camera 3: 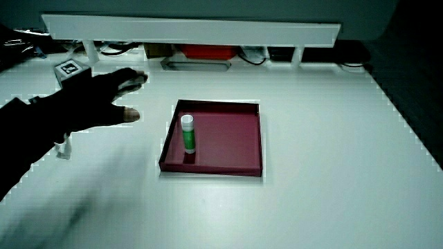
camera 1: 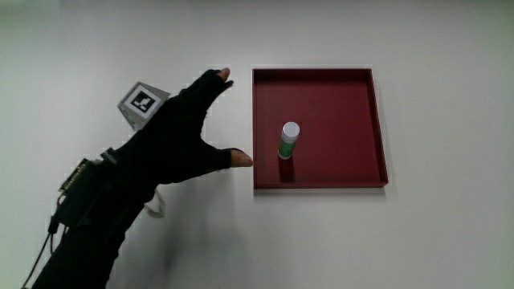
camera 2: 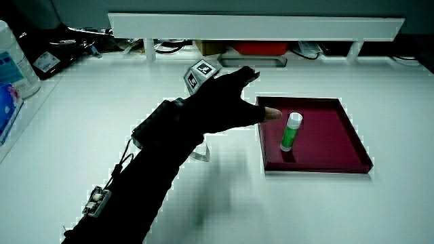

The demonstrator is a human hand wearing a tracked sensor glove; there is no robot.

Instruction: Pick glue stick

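A green glue stick (camera 1: 288,140) with a white cap stands upright in a dark red tray (camera 1: 345,164), near the tray wall closest to the hand. It shows in both side views too, glue stick (camera 2: 291,131) and glue stick (camera 3: 188,133). The gloved hand (camera 1: 210,128) hovers over the table just beside the tray, fingers spread and holding nothing. Its thumb tip almost reaches the tray's rim. The patterned cube (camera 1: 143,103) sits on the back of the hand.
A low white partition (camera 2: 258,27) runs along the table's edge farthest from the person, with cables and boxes under it. A white bottle (camera 2: 15,61) stands at the table's edge in a side view. A small white object (camera 1: 154,208) lies under the forearm.
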